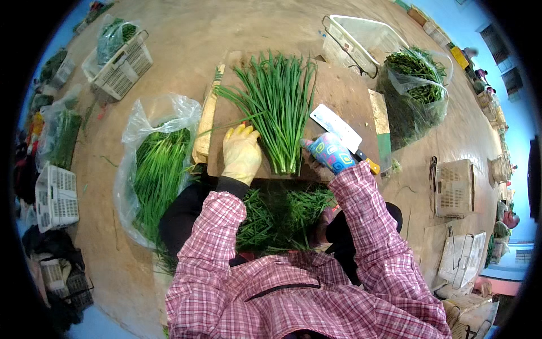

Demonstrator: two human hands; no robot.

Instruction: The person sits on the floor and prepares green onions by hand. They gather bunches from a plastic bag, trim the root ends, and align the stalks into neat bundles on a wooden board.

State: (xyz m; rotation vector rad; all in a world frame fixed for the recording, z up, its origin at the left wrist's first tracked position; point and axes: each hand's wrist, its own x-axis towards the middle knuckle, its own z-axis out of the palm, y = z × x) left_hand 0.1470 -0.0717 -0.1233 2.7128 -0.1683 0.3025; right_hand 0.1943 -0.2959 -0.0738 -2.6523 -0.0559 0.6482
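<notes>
A bundle of long green garlic chives (281,114) lies on a brown wooden board (347,93), its pale cut ends towards me. My left hand (242,150), in a pale yellow glove, rests against the left side of the bundle, back up and fingers slightly bent. My right hand (326,152), in a blue patterned glove, is at the right of the stem ends; its fingers are partly in shadow. Just beyond it a cleaver (338,128) lies flat on the board, with its black and yellow handle (369,162) near my right wrist.
Cut green leaves (279,216) lie between my knees. A plastic bag of chives (163,169) stands at the left, and a bag of greens (413,84) at the right. White plastic crates (120,70) stand around the concrete floor, one large crate (360,36) behind the board. People are far off at the right.
</notes>
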